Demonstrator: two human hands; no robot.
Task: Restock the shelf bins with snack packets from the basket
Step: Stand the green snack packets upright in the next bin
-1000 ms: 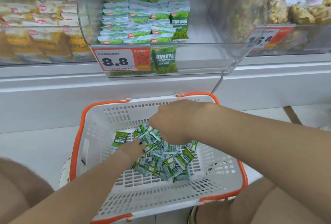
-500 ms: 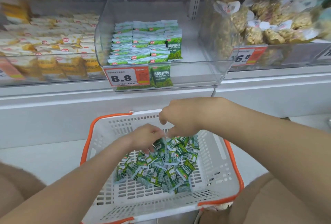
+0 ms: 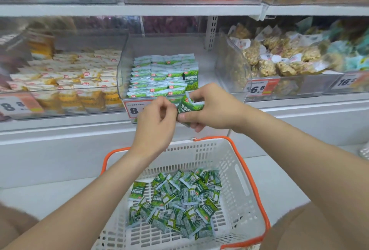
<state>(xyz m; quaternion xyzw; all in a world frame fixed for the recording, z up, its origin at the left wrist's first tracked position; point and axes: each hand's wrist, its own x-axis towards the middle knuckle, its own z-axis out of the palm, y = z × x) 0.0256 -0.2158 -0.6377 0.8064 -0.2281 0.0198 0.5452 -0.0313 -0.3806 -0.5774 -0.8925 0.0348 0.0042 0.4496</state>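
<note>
A white basket with an orange rim (image 3: 237, 172) stands below me, holding a heap of several green snack packets (image 3: 177, 201). My right hand (image 3: 211, 108) grips a small bunch of green packets (image 3: 188, 108) in front of the clear shelf bin (image 3: 207, 66). My left hand (image 3: 157, 122) is beside it, fingers curled, its fingertips pinching the left edge of the bunch. Inside the bin, green packets (image 3: 163, 76) stand in neat rows on the left side; the bin's right side is bare. An orange-and-white price tag (image 3: 135, 108) on the bin's front is partly hidden by my left hand.
The bin to the left holds yellow and white packets (image 3: 79, 82). The bin to the right holds wrapped brownish snacks (image 3: 279, 58) with a 6.8 price tag (image 3: 259, 88). A white shelf ledge (image 3: 299, 110) runs under the bins. More bins sit on the shelf above.
Both hands have risen out of the basket to the front of the bin, the right one carrying a bunch of green packets. The view has tilted upward, showing the upper shelf.
</note>
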